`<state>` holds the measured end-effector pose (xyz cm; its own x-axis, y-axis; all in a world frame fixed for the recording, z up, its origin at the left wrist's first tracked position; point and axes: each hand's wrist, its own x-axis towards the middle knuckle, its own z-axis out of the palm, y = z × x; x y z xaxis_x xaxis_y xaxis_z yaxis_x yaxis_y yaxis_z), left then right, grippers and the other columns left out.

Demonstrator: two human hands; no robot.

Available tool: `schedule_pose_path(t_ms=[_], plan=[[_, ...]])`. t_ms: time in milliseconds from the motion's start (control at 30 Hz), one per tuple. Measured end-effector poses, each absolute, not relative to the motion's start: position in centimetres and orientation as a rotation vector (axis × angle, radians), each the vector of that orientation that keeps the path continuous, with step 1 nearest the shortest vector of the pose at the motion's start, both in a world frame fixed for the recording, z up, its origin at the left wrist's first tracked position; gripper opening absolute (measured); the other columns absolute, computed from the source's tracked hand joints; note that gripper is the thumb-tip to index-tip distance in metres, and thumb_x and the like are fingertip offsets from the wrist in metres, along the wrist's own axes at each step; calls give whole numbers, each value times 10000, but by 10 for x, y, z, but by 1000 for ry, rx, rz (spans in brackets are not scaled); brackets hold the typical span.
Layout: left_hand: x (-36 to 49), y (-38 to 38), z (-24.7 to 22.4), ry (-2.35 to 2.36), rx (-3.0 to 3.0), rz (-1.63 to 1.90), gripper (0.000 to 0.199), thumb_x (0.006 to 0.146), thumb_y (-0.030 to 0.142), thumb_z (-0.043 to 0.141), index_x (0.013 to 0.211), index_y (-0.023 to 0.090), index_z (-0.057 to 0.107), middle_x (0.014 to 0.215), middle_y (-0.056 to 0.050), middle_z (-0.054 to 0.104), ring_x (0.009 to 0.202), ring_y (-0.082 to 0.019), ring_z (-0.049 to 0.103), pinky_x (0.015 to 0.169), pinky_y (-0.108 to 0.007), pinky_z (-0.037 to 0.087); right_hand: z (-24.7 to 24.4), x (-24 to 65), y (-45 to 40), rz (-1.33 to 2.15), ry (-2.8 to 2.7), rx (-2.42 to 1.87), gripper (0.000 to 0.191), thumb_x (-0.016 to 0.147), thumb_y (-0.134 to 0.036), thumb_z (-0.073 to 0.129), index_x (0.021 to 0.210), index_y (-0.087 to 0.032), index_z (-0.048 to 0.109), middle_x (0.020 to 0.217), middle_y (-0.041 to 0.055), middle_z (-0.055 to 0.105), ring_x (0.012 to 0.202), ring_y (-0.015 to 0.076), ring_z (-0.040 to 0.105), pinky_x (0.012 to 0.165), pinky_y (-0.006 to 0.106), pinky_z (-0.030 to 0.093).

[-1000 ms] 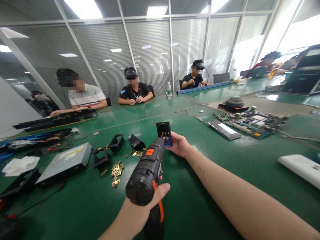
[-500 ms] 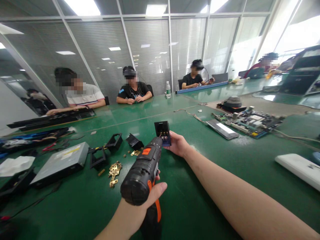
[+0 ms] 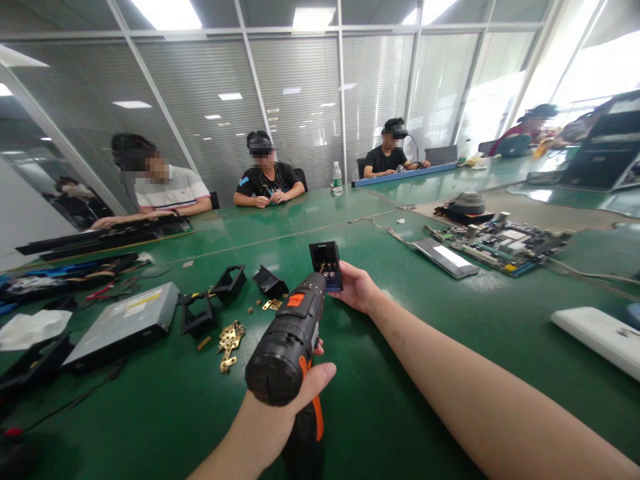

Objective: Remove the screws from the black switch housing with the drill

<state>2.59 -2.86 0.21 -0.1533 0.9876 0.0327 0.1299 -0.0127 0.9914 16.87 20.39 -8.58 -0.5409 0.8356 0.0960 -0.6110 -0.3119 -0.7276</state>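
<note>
A black and orange power drill [image 3: 287,340] points forward, and my left hand [image 3: 313,387] is closed around its handle. Its front end reaches the open side of a small black box [image 3: 326,257]; the exact tip contact is too small to tell. My right hand [image 3: 357,287] grips that box from its right side, with brass-coloured parts visible inside it. On the table to the left of the drill lies a pile of brass pieces [image 3: 230,343], with black plastic frames [image 3: 197,313] and a black housing [image 3: 270,283] behind.
A silver disc drive [image 3: 125,327] lies at the left. On the right are a circuit board [image 3: 505,243], a grey flat device [image 3: 445,258] and a white case [image 3: 597,337]. Several people sit across the green table [image 3: 430,340], near a bottle [image 3: 337,179].
The drill's rear end has shifted slightly right and up in my left hand. The box and my right hand have barely moved.
</note>
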Motion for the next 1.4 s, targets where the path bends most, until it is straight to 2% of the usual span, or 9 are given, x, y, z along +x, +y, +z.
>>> schedule_pose_path(t_ms=[267, 467, 633, 767, 1067, 1400], plan=[[25, -28, -1, 1404, 1236, 1305, 231, 727, 350, 849, 918, 249, 766, 997, -56, 757, 1033, -320, 693, 1040, -530, 480, -85, 169, 204, 1968, -914, -373, 265, 868, -394, 709, 1073, -231, 668, 1034, 50, 755, 901, 221, 690, 760, 344, 547], [25, -28, -1, 1426, 1225, 1277, 248, 722, 364, 855, 910, 246, 745, 1015, -62, 764, 1052, -328, 697, 1055, -539, 478, -84, 168, 204, 1957, -908, -394, 287, 851, -416, 720, 1068, -233, 676, 984, 36, 756, 846, 204, 684, 737, 331, 536], [26, -29, -1, 1400, 1216, 1315, 225, 728, 329, 851, 918, 243, 766, 1007, -60, 770, 1055, -322, 698, 1067, -535, 477, -81, 169, 201, 1941, -935, -377, 283, 836, -425, 734, 1041, -241, 670, 981, 50, 760, 922, 251, 698, 781, 386, 559], [23, -27, -5, 1398, 1249, 1295, 241, 723, 351, 863, 912, 244, 760, 996, -63, 775, 1028, -321, 706, 1040, -532, 499, -80, 170, 200, 1929, -940, -391, 285, 837, -432, 737, 1035, -240, 665, 966, 44, 761, 905, 249, 701, 768, 382, 565], [21, -27, -6, 1389, 1259, 1264, 248, 756, 378, 846, 931, 229, 752, 1044, -80, 759, 1097, -333, 688, 1102, -545, 467, -80, 170, 200, 1937, -921, -399, 270, 848, -417, 723, 1040, -235, 670, 964, 54, 759, 927, 260, 698, 796, 402, 566], [25, -28, -4, 1394, 1203, 1286, 216, 748, 339, 846, 914, 237, 753, 1024, -70, 752, 1103, -332, 674, 1104, -554, 450, -81, 170, 202, 1962, -899, -408, 253, 862, -382, 696, 1061, -228, 678, 1012, 49, 754, 863, 217, 679, 752, 343, 545]])
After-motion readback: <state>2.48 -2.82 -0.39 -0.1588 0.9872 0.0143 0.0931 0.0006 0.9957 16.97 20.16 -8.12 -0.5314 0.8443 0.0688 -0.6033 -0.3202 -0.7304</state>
